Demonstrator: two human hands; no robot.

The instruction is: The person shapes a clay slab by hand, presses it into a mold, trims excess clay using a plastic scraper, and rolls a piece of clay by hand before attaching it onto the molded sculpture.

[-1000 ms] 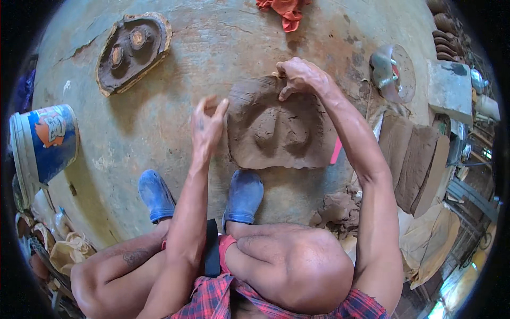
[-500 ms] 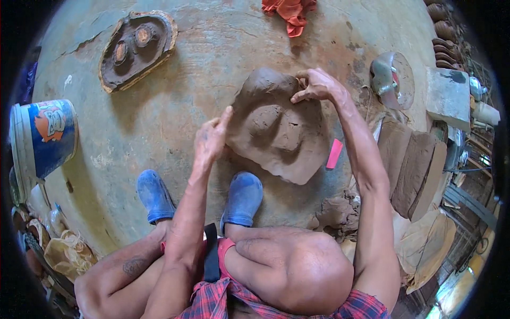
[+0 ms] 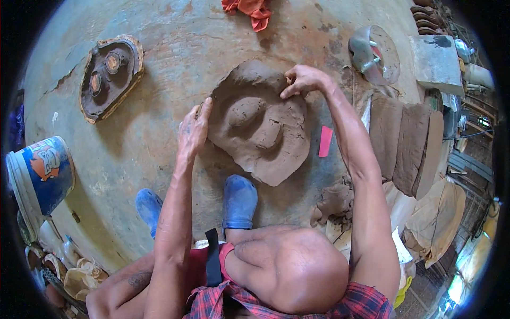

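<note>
A thick, uneven slab of wet brown clay (image 3: pixel 284 151) sits in front of me, with two rounded bumps raised in its middle. Its left edge is between the thumb and fingers of my left hand (image 3: pixel 194 127); the fingertips under the edge are hidden. At the upper right rim my right hand (image 3: pixel 311 80) pinches the clay with bent fingers. Whatever lies beneath the slab is covered by it. Beside its right edge a flat pink strip (image 3: pixel 325 141) rests on the floor.
At the far left lies a dark-lined mould (image 3: pixel 127 80) with two round forms. A blue-and-white bucket (image 3: pixel 50 175) stands left. Red cloth (image 3: pixel 255 10) lies at the back. On the right are clay blocks (image 3: pixel 406 143), clay scraps (image 3: pixel 337 202), a curved metal piece (image 3: pixel 364 56) and a grey block (image 3: pixel 436 61).
My view has turned and shifted, so the surroundings sit differently in the picture. Both hands stay at the clay's edge, the left one with its fingers now more bent around it.
</note>
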